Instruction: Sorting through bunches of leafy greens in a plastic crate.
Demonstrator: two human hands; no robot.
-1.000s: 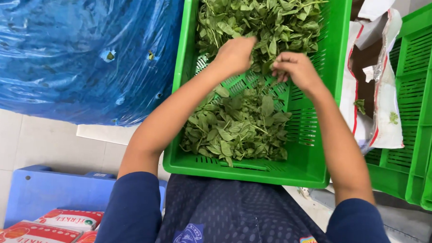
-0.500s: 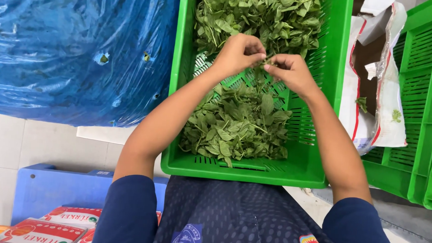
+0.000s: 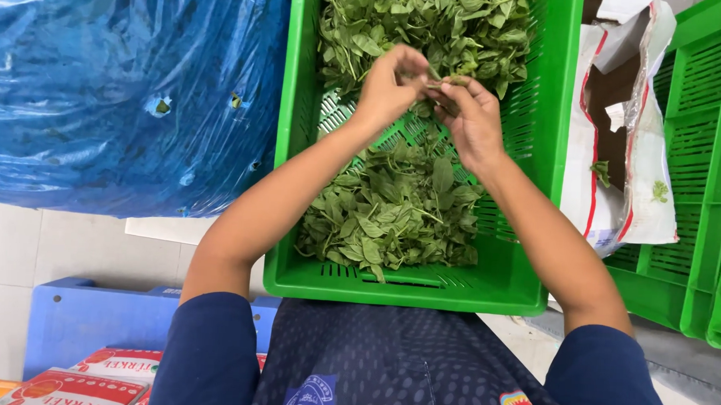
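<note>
Left hand: fingers pinched on sprig.
Right hand: fingertips closed on the same sprig.
Sprig: mid-crate, lying left-right between hands, equally near both.
Leaves: near edge.

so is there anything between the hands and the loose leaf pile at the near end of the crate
Nothing visible. The left hand and right hand pinch a sprig above the green crate. Below them is only a bare patch of crate floor, then the near leaf pile. The crate is open-topped.
</note>
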